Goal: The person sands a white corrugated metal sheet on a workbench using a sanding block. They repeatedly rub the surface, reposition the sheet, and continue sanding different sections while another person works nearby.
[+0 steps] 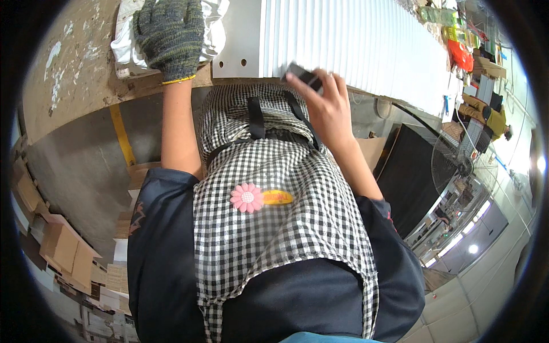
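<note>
My left hand [170,37], in a dark grey-green knitted glove with a yellow cuff, lies flat on a bunched white cloth [214,34] at the far left of the bench. Its fingers are stretched out, and their tips reach the picture's upper edge. Bare, my right hand [331,106] is closed around a small dark rectangular block [306,79] with a paler band. The block is at the near edge of a row of narrow white panels [354,51]; whether it touches them I cannot tell. Beside the cloth, a flat white panel [237,43] shows two round holes.
The worn brown bench [74,74] runs along the front of me. On the right stand a black board or box [409,177] and a large fan [463,166]. Cardboard pieces [68,251] are stacked at the lower left. Another person [494,120] is farther off at the right.
</note>
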`<state>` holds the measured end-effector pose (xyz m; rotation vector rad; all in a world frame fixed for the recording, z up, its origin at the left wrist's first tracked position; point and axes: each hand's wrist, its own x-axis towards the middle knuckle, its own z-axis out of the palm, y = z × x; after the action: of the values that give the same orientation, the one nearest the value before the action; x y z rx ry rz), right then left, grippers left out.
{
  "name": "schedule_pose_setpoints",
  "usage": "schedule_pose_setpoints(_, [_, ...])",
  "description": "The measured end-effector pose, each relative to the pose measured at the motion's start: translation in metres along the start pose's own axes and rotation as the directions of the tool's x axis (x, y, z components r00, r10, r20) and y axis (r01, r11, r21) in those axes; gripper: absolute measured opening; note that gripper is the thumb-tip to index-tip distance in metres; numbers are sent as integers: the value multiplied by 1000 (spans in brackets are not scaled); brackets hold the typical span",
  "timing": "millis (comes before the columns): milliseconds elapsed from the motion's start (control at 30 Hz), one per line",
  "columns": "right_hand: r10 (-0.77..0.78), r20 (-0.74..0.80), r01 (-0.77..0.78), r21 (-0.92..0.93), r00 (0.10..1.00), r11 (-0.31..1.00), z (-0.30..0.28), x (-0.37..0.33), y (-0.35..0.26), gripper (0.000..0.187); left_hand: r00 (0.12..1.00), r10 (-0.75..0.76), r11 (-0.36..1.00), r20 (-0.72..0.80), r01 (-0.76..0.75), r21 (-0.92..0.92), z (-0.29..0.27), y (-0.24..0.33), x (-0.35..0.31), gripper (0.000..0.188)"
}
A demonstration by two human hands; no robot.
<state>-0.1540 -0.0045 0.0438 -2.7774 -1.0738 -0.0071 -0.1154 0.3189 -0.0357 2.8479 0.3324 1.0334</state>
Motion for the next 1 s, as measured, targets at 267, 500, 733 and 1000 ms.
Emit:
schedule_pose_setpoints(267, [-14,3,13,100,1000,995,-2,12,-9,63,1000,-11,1000,-10,11,-9,5,-2,-3,18])
schedule_pose_setpoints(500, [-88,36,85,95,995,992,-22,-4,-3,56,1000,4,1000,-25,-4,-15,3,-1,-2,19])
schedule_pose_setpoints(733, [-146,150,127,124,978,984,-14,-2,0,53,997,-43,997,68,39,59,5,-7,0,29])
schedule_pose_setpoints(1000, [-21,-55,28,136,998,990,23,58,10,62,987,-111,994,120,111,10,-10,2,7,21])
